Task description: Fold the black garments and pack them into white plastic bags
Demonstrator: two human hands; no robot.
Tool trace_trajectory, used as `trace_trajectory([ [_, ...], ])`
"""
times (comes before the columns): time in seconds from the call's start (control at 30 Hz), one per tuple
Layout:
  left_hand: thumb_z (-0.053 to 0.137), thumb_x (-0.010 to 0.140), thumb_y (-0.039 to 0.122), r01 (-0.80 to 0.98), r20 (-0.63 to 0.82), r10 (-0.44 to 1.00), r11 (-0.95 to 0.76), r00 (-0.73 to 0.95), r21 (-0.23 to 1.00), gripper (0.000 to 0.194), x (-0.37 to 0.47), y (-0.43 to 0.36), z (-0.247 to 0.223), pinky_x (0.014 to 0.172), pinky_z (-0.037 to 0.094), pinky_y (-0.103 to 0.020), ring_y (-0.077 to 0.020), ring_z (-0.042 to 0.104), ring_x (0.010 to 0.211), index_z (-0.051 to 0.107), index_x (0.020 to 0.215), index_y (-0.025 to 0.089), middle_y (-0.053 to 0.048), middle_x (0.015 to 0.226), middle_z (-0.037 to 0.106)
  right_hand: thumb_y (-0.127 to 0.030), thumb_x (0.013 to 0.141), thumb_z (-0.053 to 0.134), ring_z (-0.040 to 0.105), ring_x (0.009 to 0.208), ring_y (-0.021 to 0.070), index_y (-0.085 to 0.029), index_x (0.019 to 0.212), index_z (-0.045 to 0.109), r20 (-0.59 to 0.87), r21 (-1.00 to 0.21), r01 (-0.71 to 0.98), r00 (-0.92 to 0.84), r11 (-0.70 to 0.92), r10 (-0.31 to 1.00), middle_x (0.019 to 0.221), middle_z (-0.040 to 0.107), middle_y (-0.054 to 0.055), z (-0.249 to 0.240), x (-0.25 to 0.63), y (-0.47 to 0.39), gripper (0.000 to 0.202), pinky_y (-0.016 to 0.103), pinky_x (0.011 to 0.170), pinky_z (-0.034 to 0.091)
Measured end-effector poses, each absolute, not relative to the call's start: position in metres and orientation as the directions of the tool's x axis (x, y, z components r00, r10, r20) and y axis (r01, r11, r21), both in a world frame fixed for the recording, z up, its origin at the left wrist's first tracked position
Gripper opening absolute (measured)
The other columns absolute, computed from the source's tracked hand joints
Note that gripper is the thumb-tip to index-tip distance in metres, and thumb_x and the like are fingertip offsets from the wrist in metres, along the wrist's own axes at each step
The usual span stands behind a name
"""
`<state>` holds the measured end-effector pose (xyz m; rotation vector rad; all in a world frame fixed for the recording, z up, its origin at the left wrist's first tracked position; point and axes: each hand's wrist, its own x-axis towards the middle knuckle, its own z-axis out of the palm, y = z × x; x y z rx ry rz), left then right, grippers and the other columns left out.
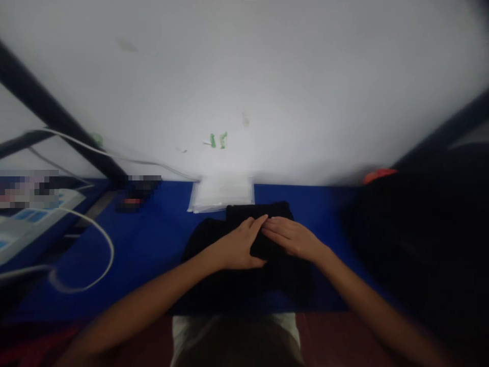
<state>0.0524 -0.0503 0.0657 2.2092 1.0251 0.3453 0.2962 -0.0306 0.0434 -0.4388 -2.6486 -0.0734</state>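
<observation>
A black folded garment [252, 280] lies on the blue tabletop [153, 275] in front of me; its exact kind is hard to tell in the dim light. My left hand [239, 247] rests on it with the thumb spread away from the fingers. From the other side, my right hand [294, 238] lies flat on the cloth, its fingers stretched toward the left hand. The fingertips of both hands come together near the middle of the folded part. Just behind the garment is a stack of clear plastic bags [223, 192].
A large dark pile [412, 244] takes up the right side, with something orange [380, 176] behind it. At left are a pale device [34, 221], a looping white cable [110, 250] and a small dark object [130, 205]. A white wall [298, 102] rises behind.
</observation>
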Motion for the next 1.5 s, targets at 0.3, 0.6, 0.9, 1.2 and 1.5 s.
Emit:
trace_trajectory([
  [0.3, 0.067, 0.08, 0.034, 0.662, -0.062, 0.809, -0.432, 0.585, 0.612, 0.101, 0.009, -0.072, 0.046, 0.11, 0.036, -0.059, -0.0394, 0.027, 0.144, 0.003, 0.158, 0.028, -0.018, 0.155, 0.029, -0.013, 0.095, 0.04, 0.05, 0.133, 0.0268, -0.009, 0.144, 0.042, 0.351, -0.057, 0.395, -0.852, 0.917, 0.389, 0.141, 0.055, 0.019, 0.025, 0.311, -0.048, 0.049, 0.048, 0.107, 0.047],
  [0.6, 0.065, 0.083, 0.057, 0.674, 0.087, 0.742, -0.647, 0.665, 0.357, 0.089, 0.004, -0.085, 0.073, 0.116, 0.028, -0.057, -0.039, 0.016, 0.148, 0.026, 0.154, 0.021, -0.016, 0.162, 0.018, -0.012, 0.093, 0.041, 0.05, 0.132, 0.0261, -0.012, 0.14, 0.048, 0.361, -0.129, 0.397, -0.835, 0.909, 0.416, 0.14, 0.056, 0.017, 0.026, 0.307, -0.047, 0.047, 0.047, 0.106, 0.047],
  [0.9, 0.053, 0.087, 0.025, 0.679, 0.083, 0.732, -0.663, 0.676, 0.315, 0.059, 0.08, -0.07, 0.064, 0.094, 0.05, -0.048, -0.031, 0.064, 0.106, 0.04, 0.143, 0.009, -0.017, 0.119, 0.065, -0.014, 0.095, 0.043, 0.056, 0.123, 0.0281, -0.011, 0.138, 0.049, 0.386, -0.132, 0.414, -0.816, 0.901, 0.432, 0.129, 0.061, 0.02, 0.027, 0.309, -0.05, 0.044, 0.048, 0.1, 0.051],
  [1.2, 0.046, 0.088, 0.018, 0.523, 0.315, 0.889, -0.451, 0.331, 0.723, 0.035, 0.004, -0.057, 0.081, 0.103, 0.047, -0.043, -0.0227, 0.062, 0.113, 0.06, 0.119, 0.025, -0.004, 0.121, 0.067, -0.008, 0.089, 0.047, 0.052, 0.129, 0.0279, -0.019, 0.148, 0.039, 0.236, -0.124, 0.455, -0.849, 0.882, 0.472, 0.148, 0.047, 0.016, 0.037, 0.299, -0.052, 0.061, 0.047, 0.1, 0.049],
  [1.5, 0.051, 0.089, 0.028, 0.499, 0.208, 0.961, -0.273, 0.182, 0.822, 0.023, -0.038, -0.059, 0.076, 0.085, 0.05, -0.035, -0.0205, 0.063, 0.092, 0.068, 0.103, 0.022, -0.003, 0.103, 0.07, -0.012, 0.096, 0.045, 0.064, 0.108, 0.027, -0.013, 0.129, 0.059, 0.229, -0.054, 0.42, -0.878, 0.906, 0.42, 0.131, 0.06, 0.019, 0.032, 0.282, -0.043, 0.036, 0.045, 0.088, 0.054],
])
